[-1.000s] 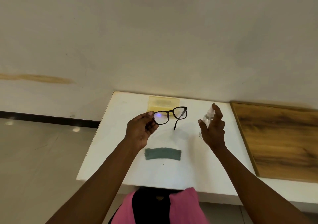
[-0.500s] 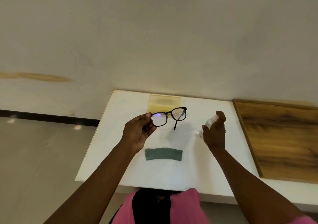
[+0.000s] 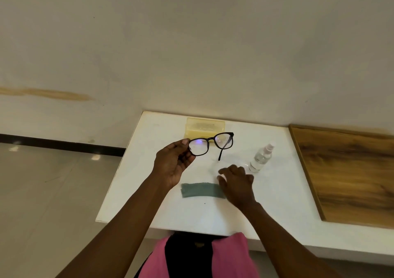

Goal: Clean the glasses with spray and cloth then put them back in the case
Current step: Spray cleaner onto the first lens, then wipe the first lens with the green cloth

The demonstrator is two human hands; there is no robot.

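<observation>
Landmark for all places: the teal cleaning cloth [image 3: 202,190].

1. Pink and black garment [image 3: 200,256]. Nearest the viewer, below the cloth; cut off by the lower frame edge.
2. White desk [image 3: 136,184]. Carries all items; its near right run passes out of frame.
3. Teal cleaning cloth. Flat on the desk, long axis left to right; right end hidden under the right hand.
4. Right hand [image 3: 237,184]. At the cloth's right end, back of hand up. Grip: fingers loosely spread and slightly blurred, holding nothing; whether the thumb touches the cloth cannot be told.
5. Left hand [image 3: 172,163]. Above and left of the cloth, raised off the desk. Grip: thumb and fingers pinched on the left end of the glasses' frame.
6. Black-framed glasses [image 3: 211,143]. Held in the air beyond the cloth. Long axis left to right, right end tilted slightly up; one temple arm hangs down towards the desk, the other hidden by the hand.
7. Clear spray bottle [image 3: 261,157]. Beyond and right of the cloth, upright on the desk, nozzle uppermost, apart from both hands.
8. Translucent yellow glasses case [image 3: 205,126]. Farthest behind the cloth, by the wall; near edge overlapped by the glasses; lid position hard to make out.
9. Wooden panel [image 3: 349,171]. Far right of the cloth; cut off by the frame.
</observation>
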